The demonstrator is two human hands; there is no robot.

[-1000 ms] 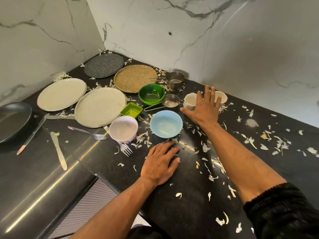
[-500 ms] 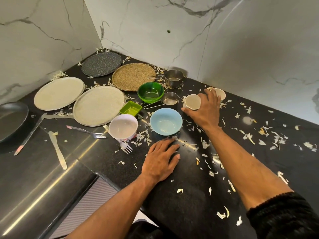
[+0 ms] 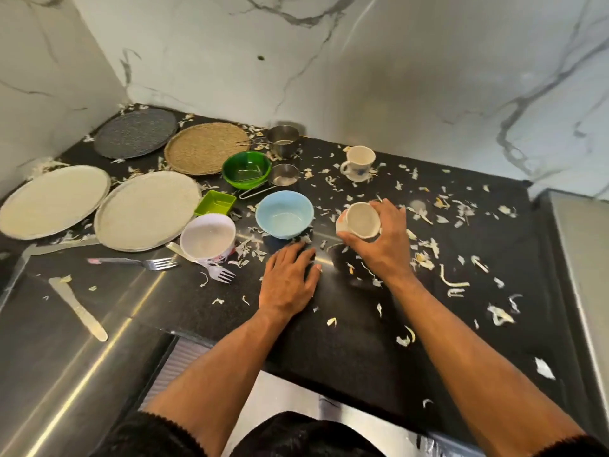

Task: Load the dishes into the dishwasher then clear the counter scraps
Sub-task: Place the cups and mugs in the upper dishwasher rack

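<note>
My right hand (image 3: 384, 245) grips a white cup (image 3: 361, 221), lifted off the black counter (image 3: 346, 341) and tipped with its mouth toward me. My left hand (image 3: 288, 280) lies flat on the counter, fingers spread, holding nothing, just below the light blue bowl (image 3: 284, 213). A second white mug (image 3: 358, 162) stands near the back wall. To the left are a white bowl (image 3: 207, 237), a green bowl (image 3: 246, 168), a small green square dish (image 3: 216, 203), two steel measuring cups (image 3: 283, 140) and two pale plates (image 3: 146, 209). White vegetable scraps (image 3: 454, 282) litter the counter.
A dark plate (image 3: 135, 133) and a woven round mat (image 3: 206, 147) lie at the back left. Two forks (image 3: 148, 262) and a knife (image 3: 79, 308) rest at the left front. Marble walls close the back and left. A steel surface (image 3: 580, 258) borders the right.
My right hand closed on the white cup by the back mug and has lifted it toward me, tipped. My left hand stayed flat on the counter. The view has shifted.
</note>
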